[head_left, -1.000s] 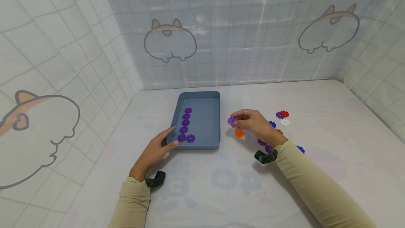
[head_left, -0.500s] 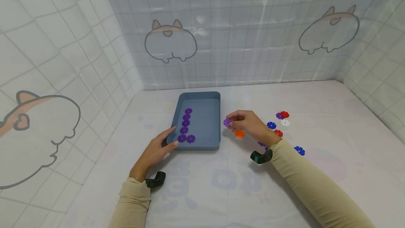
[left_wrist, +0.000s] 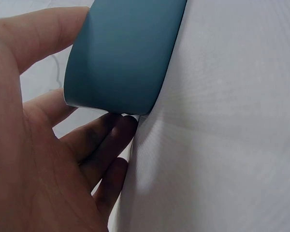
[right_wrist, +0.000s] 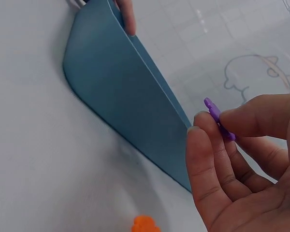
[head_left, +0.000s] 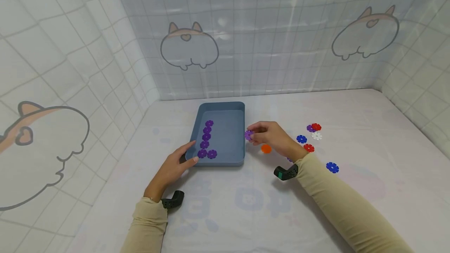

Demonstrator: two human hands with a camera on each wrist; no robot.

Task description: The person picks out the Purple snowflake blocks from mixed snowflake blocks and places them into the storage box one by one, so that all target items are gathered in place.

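Observation:
My right hand (head_left: 270,136) pinches a purple flower-shaped plastic disc (head_left: 249,135) between thumb and fingertips, at the right rim of a blue-grey tray (head_left: 226,163). In the right wrist view the purple disc (right_wrist: 213,112) is seen nearly edge-on, raised beside the tray wall (right_wrist: 121,82). My left hand (head_left: 173,167) holds the tray's near left corner, its thumb over the front rim and its other fingers round the side. Inside the tray, several purple discs (head_left: 206,136) form an L along the left side. An orange disc (head_left: 266,149) lies on the table below my right hand.
Right of my right hand, loose discs lie on the cloth: blue (head_left: 301,139), red (head_left: 309,148), white (head_left: 316,136) and another blue one nearer. A red disc (head_left: 316,127) overlaps a purple one farther back. Tile-patterned sheets (head_left: 267,50) rise behind and at the sides.
My right hand has moved left with the purple disc, from above the orange disc to the tray's right rim. My left hand and the tray have stayed in place.

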